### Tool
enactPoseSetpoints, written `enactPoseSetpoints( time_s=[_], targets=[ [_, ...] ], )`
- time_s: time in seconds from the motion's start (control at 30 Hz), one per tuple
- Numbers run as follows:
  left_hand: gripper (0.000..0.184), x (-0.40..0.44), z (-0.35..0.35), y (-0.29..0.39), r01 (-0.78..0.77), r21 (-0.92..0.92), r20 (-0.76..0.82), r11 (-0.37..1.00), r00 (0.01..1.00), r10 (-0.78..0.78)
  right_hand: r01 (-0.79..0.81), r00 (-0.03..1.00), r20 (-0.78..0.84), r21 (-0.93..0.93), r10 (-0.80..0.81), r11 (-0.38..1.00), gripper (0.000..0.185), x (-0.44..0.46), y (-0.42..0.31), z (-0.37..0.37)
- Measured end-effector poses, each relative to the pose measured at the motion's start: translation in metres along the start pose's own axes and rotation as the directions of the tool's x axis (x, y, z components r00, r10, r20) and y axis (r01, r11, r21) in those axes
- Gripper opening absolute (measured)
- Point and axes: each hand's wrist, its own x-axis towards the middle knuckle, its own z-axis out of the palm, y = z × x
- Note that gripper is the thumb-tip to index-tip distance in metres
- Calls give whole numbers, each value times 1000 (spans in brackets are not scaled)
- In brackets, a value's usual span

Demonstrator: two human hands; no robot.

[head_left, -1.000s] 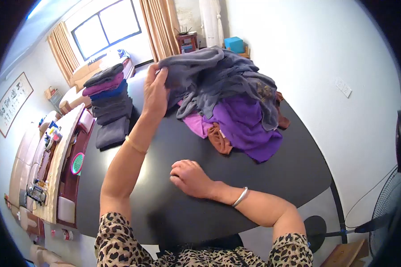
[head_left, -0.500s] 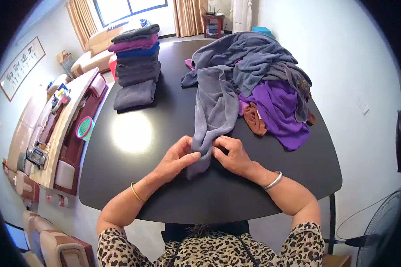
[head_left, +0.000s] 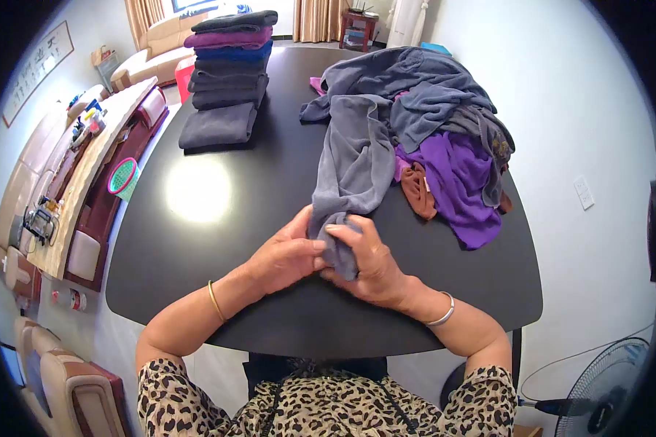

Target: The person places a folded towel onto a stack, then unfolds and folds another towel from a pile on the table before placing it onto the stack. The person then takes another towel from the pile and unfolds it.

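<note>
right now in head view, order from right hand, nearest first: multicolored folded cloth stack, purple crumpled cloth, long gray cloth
1. Long gray cloth: centre, held by the right hand.
2. Purple crumpled cloth: right side of the black tabletop.
3. Multicolored folded cloth stack: left side, farther back.

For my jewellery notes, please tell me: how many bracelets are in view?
2: a gold-coloured bracelet around the left arm, and a silver-coloured bracelet around the right arm. The sleeves could hide others.
</note>
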Motion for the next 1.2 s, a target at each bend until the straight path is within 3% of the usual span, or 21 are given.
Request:
enactPoseSetpoints(
  time_s=[0.13, 0.2, 0.23, 0.27, 0.33, 0.37, 0.4, 0.47, 0.53, 0.6, 0.63, 0.77, 0.8, 0.83, 0.9, 0.97, 1.03, 1.07, 1.1, 1.13, 1.2],
  targets=[
    [66, 0, 2, 6, -73, 9, -26, 997, 997, 73, 96, 995, -31, 119, -93, 988, 53, 1, 20, -8],
    [67, 0, -13, 11, -107, 172, -53, 979, 992, 117, -48, 992, -107, 199, 71, 979, 41, 0, 22, -13],
    [66, 0, -19, 12, -109, 201, -102, 974, 986, 132, -222, 966, -50, 341, 253, 914, 26, 1, 16, -19],
    [66, 0, -24, 12, -109, 199, -102, 974, 986, 131, -223, 966, -49, 339, 254, 914, 26, 0, 18, -21],
    [62, 1, -25, 12, -159, 675, -111, 721, 943, 313, -320, 940, 24, 397, 339, 860, 22, -2, 26, -23],
    [63, 0, -22, 9, -186, 763, -93, 620, 916, 389, -328, 939, 48, 420, 340, 846, 27, -4, 25, -23],
    [63, -1, -19, 7, -188, 761, -93, 621, 916, 391, -328, 939, 50, 417, 340, 847, 27, -5, 25, -20],
    [74, -4, -12, 5, -236, 912, 68, 335, 893, 444, -108, 994, 42, 434, 100, 895, 28, -5, 22, -14],
    [72, -5, -6, 4, -233, 913, 58, 335, 886, 460, -71, 996, 79, 402, 43, 913, 26, -4, 17, -15],
    [55, -2, -10, 5, -266, 964, 238, 15, 885, 400, 4, 984, 162, 373, -70, 928, 22, -5, 16, -15],
    [36, -1, -16, 5, -253, 967, 226, 25, 902, 367, 5, 984, 161, 374, -70, 928, 22, -4, 15, -16],
    [27, -2, -16, 11, -156, 985, 110, 72, 896, 431, 99, 991, 40, 400, -125, 911, 15, -2, 13, -26],
    [27, -2, -17, 13, -156, 985, 111, 71, 896, 430, 7, 999, 44, 400, -28, 916, 18, -5, 16, -30],
    [26, -2, -18, 15, -141, 990, 121, 11, 885, 449, -84, 996, 50, 400, 71, 912, 22, -7, 17, -33],
    [27, 0, -24, 16, -122, 984, 170, -127, 843, 510, -51, 999, 31, 389, 42, 920, 23, -8, 17, -34],
    [29, 3, -37, 19, -92, 980, 178, -178, 810, 559, -13, 1000, 13, 378, 9, 926, 23, -6, 13, -34],
    [28, 4, -45, 27, -34, 964, 201, -264, 743, 638, 275, 958, 2, 261, -286, 925, 20, -1, 6, -33],
    [28, 2, -48, 30, -31, 963, 202, -268, 742, 639, 406, 902, 76, 181, -425, 896, 12, -6, 4, -31],
    [27, 0, -42, 36, -3, 972, 167, -234, 712, 682, 499, 863, 11, 142, -505, 855, 19, -8, -12, -27],
    [26, -1, -40, 40, 22, 980, 129, -196, 680, 722, 527, 829, 69, 238, -555, 816, 33, -14, -20, -24],
    [21, 1, -60, 47, 48, 979, 118, -201, 666, 736, 576, 760, 102, 352, -642, 738, 44, -29, -37, -16]
  ],
)
